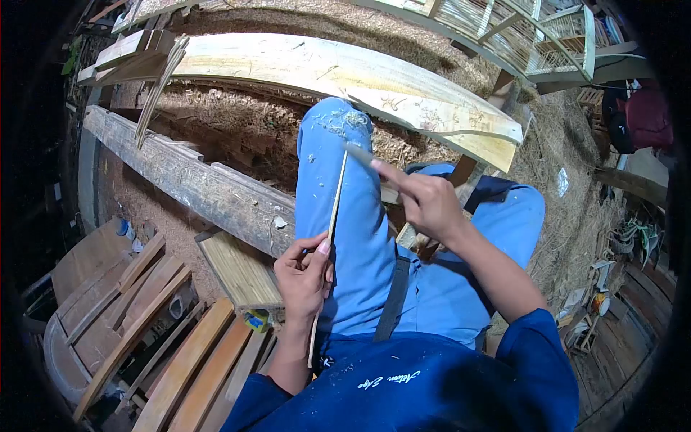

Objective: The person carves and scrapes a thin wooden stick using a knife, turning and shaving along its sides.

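Observation:
My left hand (302, 277) is closed around a thin, pale wooden strip (336, 198), which lies along the thigh of my blue trousers and runs back under my wrist. In my right hand (432, 205) is a knife, its index finger stretched along the back of the blade (358, 152). That blade lies against the strip's far end, just short of my knee. Curled shavings (349, 121) are heaped on the knee. The knife's handle is hidden inside my fist.
A long pale plank (288, 57) crosses beyond my knee, with a bundle of thin strips (160, 93) leaning on its left end. An old beam (194, 180) runs at left. Wooden slats (183, 363) lie lower left. A slatted frame (533, 36) stands upper right.

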A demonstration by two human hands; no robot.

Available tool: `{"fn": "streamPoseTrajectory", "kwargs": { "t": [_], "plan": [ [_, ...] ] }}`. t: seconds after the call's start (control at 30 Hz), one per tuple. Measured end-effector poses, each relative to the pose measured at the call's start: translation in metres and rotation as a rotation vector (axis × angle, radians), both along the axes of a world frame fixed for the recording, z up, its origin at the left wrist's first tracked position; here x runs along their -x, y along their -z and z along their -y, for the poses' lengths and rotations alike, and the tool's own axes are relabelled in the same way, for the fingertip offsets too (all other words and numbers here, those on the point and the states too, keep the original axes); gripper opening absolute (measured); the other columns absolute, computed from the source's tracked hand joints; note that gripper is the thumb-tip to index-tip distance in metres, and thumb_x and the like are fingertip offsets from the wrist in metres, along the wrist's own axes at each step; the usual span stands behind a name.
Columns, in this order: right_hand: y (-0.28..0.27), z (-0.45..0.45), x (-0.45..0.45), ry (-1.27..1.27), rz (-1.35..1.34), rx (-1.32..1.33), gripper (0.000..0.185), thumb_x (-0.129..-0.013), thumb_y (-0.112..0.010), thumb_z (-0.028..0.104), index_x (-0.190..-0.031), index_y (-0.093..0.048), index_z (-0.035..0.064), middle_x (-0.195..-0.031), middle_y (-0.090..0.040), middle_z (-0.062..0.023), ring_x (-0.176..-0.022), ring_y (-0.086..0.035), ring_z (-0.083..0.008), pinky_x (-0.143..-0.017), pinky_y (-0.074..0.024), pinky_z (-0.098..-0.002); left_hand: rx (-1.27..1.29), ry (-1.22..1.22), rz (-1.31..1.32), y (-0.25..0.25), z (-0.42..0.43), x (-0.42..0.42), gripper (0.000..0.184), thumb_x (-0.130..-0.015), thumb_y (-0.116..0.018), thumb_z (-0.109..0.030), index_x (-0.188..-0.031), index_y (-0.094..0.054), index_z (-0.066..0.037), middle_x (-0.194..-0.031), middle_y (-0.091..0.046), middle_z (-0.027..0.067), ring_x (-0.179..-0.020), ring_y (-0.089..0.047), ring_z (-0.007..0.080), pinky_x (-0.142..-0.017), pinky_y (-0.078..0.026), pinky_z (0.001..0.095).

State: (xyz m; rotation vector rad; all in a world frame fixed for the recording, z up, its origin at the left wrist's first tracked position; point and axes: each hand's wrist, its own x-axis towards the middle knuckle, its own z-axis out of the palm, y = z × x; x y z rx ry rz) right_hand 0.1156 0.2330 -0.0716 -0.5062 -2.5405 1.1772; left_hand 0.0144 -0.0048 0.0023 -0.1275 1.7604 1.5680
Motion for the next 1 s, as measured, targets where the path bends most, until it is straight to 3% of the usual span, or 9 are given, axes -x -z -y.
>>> {"fn": "streamPoseTrajectory", "kwargs": {
  "t": [0.13, 0.17, 0.2, 0.3, 0.37, 0.4, 0.47, 0.67, 1.0],
  "plan": [
    [-0.005, -0.007, -0.004, -0.121, 0.166, -0.072, 0.072, -0.085, -0.058, -0.002, -0.149, -0.062, 0.0306, -0.074, -0.068, -0.0166, -0.063, -0.068, -0.0335, -0.065, -0.058, -0.045, 0.046, 0.015, 0.024, -0.005, 0.0, 0.002, 0.018, -0.102, -0.07, -0.006, -0.117, -0.071, 0.004, -0.064, -0.062, 0.0027, -0.047, -0.051, 0.0055, -0.038, -0.034, 0.0217],
    [0.002, -0.018, 0.002, 0.021, 0.095, -0.015, 0.068, -0.088, -0.058, -0.002, -0.149, -0.062, 0.0308, -0.08, -0.071, -0.0188, -0.068, -0.071, -0.0351, -0.068, -0.0591, -0.0453, 0.038, 0.016, 0.022, -0.004, 0.001, 0.002, 0.018, -0.102, -0.07, -0.006, -0.117, -0.071, 0.004, -0.064, -0.062, 0.0027, -0.047, -0.051, 0.0055, -0.038, -0.034, 0.0217],
    [0.005, -0.027, 0.003, 0.091, 0.13, 0.009, 0.059, -0.096, -0.059, 0.002, -0.149, -0.062, 0.0266, -0.089, -0.076, -0.0176, -0.072, -0.075, -0.0315, -0.071, -0.0598, -0.0437, 0.01, 0.028, 0.002, -0.003, 0.002, 0.001, 0.018, -0.102, -0.07, -0.007, -0.116, -0.071, 0.004, -0.064, -0.061, 0.0028, -0.047, -0.051, 0.0058, -0.037, -0.034, 0.022],
    [0.014, -0.025, 0.013, 0.175, -0.216, 0.051, 0.045, -0.106, -0.059, 0.01, -0.15, -0.061, 0.0193, -0.079, -0.074, -0.0091, -0.063, -0.069, -0.0205, -0.063, -0.0563, -0.0372, -0.008, 0.088, 0.004, -0.007, 0.007, 0.001, 0.018, -0.103, -0.07, -0.009, -0.115, -0.07, 0.003, -0.062, -0.06, 0.0031, -0.046, -0.051, 0.0065, -0.037, -0.034, 0.0226],
    [-0.003, -0.016, 0.016, 0.307, -0.115, 0.828, 0.041, -0.112, -0.056, 0.021, -0.152, -0.059, 0.0126, -0.071, -0.063, 0.0001, -0.052, -0.054, -0.0084, -0.05, -0.0456, -0.0262, -0.016, 0.136, 0.017, -0.015, 0.006, 0.005, 0.018, -0.103, -0.07, -0.01, -0.115, -0.069, 0.003, -0.061, -0.059, 0.0033, -0.045, -0.051, 0.0069, -0.037, -0.034, 0.0229],
    [-0.031, -0.013, 0.021, 0.342, -0.021, 1.017, 0.041, -0.113, -0.056, 0.028, -0.148, -0.06, 0.0088, -0.07, -0.05, 0.0038, -0.046, -0.039, -0.0025, -0.042, -0.0326, -0.0193, -0.018, 0.167, 0.028, -0.02, 0.005, 0.005, 0.018, -0.103, -0.069, -0.011, -0.115, -0.069, 0.003, -0.06, -0.059, 0.0035, -0.044, -0.051, 0.007, -0.037, -0.034, 0.0232],
    [-0.037, -0.015, 0.02, 0.308, -0.006, 1.33, 0.038, -0.112, -0.057, 0.032, -0.138, -0.063, 0.004, -0.078, -0.062, -0.0016, -0.043, -0.037, -0.0004, -0.038, -0.0296, -0.0186, -0.018, 0.205, 0.04, -0.023, 0.005, 0.004, 0.018, -0.104, -0.069, -0.012, -0.115, -0.068, 0.003, -0.058, -0.058, 0.0038, -0.044, -0.05, 0.007, -0.037, -0.034, 0.0236],
    [-0.057, -0.006, 0.022, 0.242, -0.154, 1.376, 0.028, -0.108, -0.065, 0.028, -0.113, -0.065, 0.0009, -0.1, -0.075, -0.0119, -0.042, -0.038, 0.0002, -0.037, -0.0293, -0.0191, -0.024, 0.314, 0.01, -0.029, 0.001, 0.0, 0.021, -0.105, -0.067, -0.018, -0.115, -0.065, 0.0, -0.058, -0.056, 0.002, -0.042, -0.05, 0.0092, -0.035, -0.034, 0.0248],
    [-0.071, -0.002, 0.015, 0.301, -0.235, 1.174, 0.019, -0.104, -0.07, 0.018, -0.112, -0.067, 0.0018, -0.087, -0.076, -0.013, -0.043, -0.042, -0.0003, -0.039, -0.0293, -0.0197, -0.041, 0.629, 0.038, -0.049, -0.041, 0.008, 0.032, -0.109, -0.062, -0.018, -0.138, -0.062, -0.004, -0.068, -0.064, 0.0027, -0.057, -0.057, 0.0069, -0.052, -0.043, 0.023]
  ]
}}
